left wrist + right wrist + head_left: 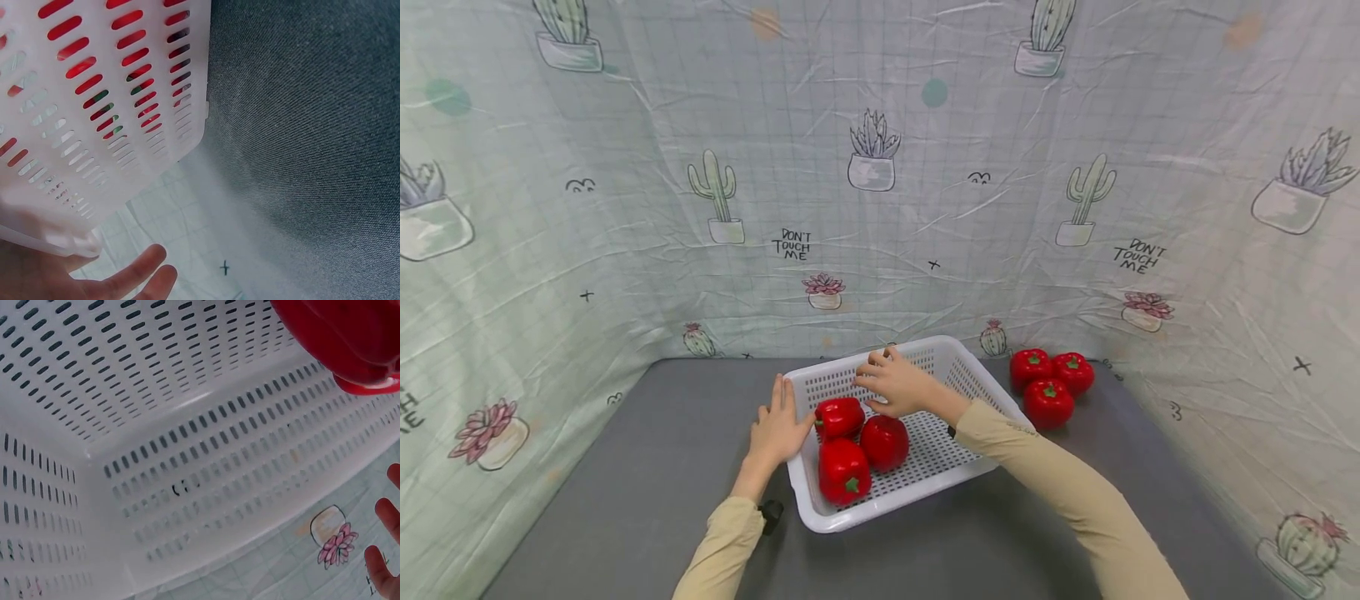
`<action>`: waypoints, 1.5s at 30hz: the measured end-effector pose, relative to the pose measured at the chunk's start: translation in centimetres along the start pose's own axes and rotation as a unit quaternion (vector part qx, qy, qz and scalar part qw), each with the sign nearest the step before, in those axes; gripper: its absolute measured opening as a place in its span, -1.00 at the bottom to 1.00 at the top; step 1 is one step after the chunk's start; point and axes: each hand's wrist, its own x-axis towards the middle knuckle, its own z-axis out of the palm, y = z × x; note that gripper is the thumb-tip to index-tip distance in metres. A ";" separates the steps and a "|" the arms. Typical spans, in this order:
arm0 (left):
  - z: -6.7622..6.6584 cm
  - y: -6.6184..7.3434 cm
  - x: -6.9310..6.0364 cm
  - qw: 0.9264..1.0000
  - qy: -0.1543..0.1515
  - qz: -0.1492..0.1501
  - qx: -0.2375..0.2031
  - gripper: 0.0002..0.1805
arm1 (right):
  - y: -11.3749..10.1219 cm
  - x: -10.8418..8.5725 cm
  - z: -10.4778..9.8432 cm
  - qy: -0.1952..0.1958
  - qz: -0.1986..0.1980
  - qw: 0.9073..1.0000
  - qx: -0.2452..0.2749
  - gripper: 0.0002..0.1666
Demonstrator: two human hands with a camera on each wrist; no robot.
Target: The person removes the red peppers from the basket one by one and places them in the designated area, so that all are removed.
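Observation:
A white slatted plastic basket (823, 523) sits tilted at an angle on the grey table. Three red bell peppers lie in its left half: one at the back (838, 415), one to the right (885, 442) and one in front (842, 471). My left hand (777, 432) rests on the basket's left rim with its fingers stretched out; in the left wrist view the fingers (134, 272) reach past the rim. My right hand (897, 385) hovers over the basket, fingers spread and slightly bent, holding nothing. A pepper (350, 331) shows near it in the right wrist view.
Three more red bell peppers (1048, 404) stand in a cluster on the table (625, 483) just right of the basket. A cactus-printed sheet (925, 217) hangs behind the table and along both sides.

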 end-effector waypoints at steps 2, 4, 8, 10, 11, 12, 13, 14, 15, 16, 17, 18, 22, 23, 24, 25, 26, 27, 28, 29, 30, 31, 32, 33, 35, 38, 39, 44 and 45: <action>0.0 0.0 0.0 1.000 -0.001 0.001 0.000 -0.15 | -0.2 0.3 0.3 -0.010 0.003 1.000 0.000 -0.57; -0.1 -0.1 0.0 1.000 -0.003 0.003 0.000 -0.15 | -0.4 0.5 0.6 -0.022 0.006 1.000 -0.002 -0.55; -0.2 -0.1 0.0 1.000 -0.001 0.007 -0.001 -0.15 | -0.9 1.0 1.1 -0.040 0.013 0.999 -0.011 -0.51; -0.2 -0.2 0.0 1.000 0.000 0.007 -0.001 -0.15 | -1.2 1.3 1.3 -0.053 0.017 0.998 -0.013 -0.49; -0.2 -0.2 0.0 1.000 0.000 0.007 -0.001 -0.15 | -1.3 1.4 1.3 -0.059 0.020 0.998 -0.013 -0.47; -0.2 -0.2 0.0 1.000 -0.001 0.007 0.000 -0.15 | -1.4 1.5 1.4 -0.068 0.021 0.997 -0.012 -0.46; -0.1 -0.1 0.0 1.000 -0.001 0.007 0.000 -0.15 | -1.6 1.6 1.5 -0.076 0.023 0.997 -0.011 -0.44; -0.1 -0.1 0.0 1.000 -0.001 0.007 0.002 -0.15 | -1.7 1.7 1.6 -0.086 0.026 0.996 -0.011 -0.42; -0.1 0.0 0.1 1.000 -0.001 0.007 0.002 -0.15 | -1.8 1.7 1.7 -0.096 0.029 0.995 -0.010 -0.40; -0.1 0.0 0.1 1.000 -0.002 0.006 0.002 -0.15 | -1.9 1.8 1.8 -0.105 0.031 0.994 -0.009 -0.38; 0.0 0.0 0.1 1.000 -0.001 0.005 0.002 -0.15 | -2.0 1.9 2.0 -0.113 0.034 0.993 -0.007 -0.36; -0.1 0.1 0.0 1.000 -0.001 0.005 0.001 -0.15 | -2.1 1.9 2.1 -0.120 0.036 0.992 -0.007 -0.34; -0.2 0.2 0.0 1.000 -0.003 0.004 -0.002 -0.15 | -2.3 2.1 2.6 -0.141 0.043 0.989 0.001 -0.27; -0.2 0.2 0.0 1.000 -0.003 0.005 -0.001 -0.15 | -2.4 2.1 2.6 -0.142 0.045 0.989 0.003 -0.26; -0.2 0.3 0.0 1.000 -0.005 0.005 -0.001 -0.15 | -2.4 2.2 2.7 -0.144 0.048 0.988 0.006 -0.25; -0.2 0.2 0.1 1.000 -0.005 0.005 0.000 -0.16 | -2.4 2.2 2.7 -0.146 0.049 0.988 0.014 -0.25; -0.2 0.2 0.1 1.000 -0.005 0.005 0.002 -0.16 | -2.5 2.3 2.8 -0.148 0.051 0.987 0.022 -0.25; -0.2 0.2 0.1 1.000 -0.005 0.004 0.002 -0.16 | -2.5 2.4 2.8 -0.150 0.052 0.987 0.029 -0.25; -0.2 0.1 0.1 1.000 -0.006 0.003 0.002 -0.16 | -2.6 2.4 2.8 -0.155 0.052 0.986 0.034 -0.25; -0.2 0.1 0.1 1.000 -0.007 0.002 0.002 -0.16 | -2.7 2.5 2.9 -0.160 0.053 0.985 0.039 -0.24; -0.2 0.0 0.0 1.000 -0.008 0.000 0.001 -0.16 | -2.8 2.6 2.9 -0.165 0.054 0.984 0.044 -0.24; -0.2 0.0 0.1 1.000 -0.008 0.000 0.000 -0.15 | -2.9 2.7 2.9 -0.171 0.055 0.982 0.049 -0.24; -0.1 0.0 0.1 1.000 -0.009 -0.001 0.000 -0.15 | -3.0 2.7 2.9 -0.176 0.056 0.982 0.050 -0.23; -0.1 0.0 0.1 1.000 -0.010 -0.001 0.000 -0.15 | -3.0 2.7 2.9 -0.178 0.058 0.981 0.050 -0.23; -0.1 0.0 0.1 1.000 -0.011 -0.001 0.001 -0.15 | -3.1 2.8 2.9 -0.178 0.061 0.981 0.044 -0.22; -0.1 0.0 0.1 1.000 -0.010 -0.001 0.000 -0.14 | -3.3 3.0 2.9 -0.168 0.062 0.983 0.032 -0.22; -0.1 0.0 0.1 1.000 -0.010 -0.001 -0.001 -0.14 | -3.3 3.0 3.0 -0.166 0.062 0.984 0.024 -0.22; -0.2 0.0 0.0 1.000 -0.007 0.001 0.000 -0.14 | -3.8 3.4 2.9 -0.157 0.062 0.985 0.024 -0.25; -0.2 0.0 -0.1 1.000 -0.007 0.001 0.000 -0.14 | -3.9 3.5 2.9 -0.157 0.063 0.985 0.031 -0.26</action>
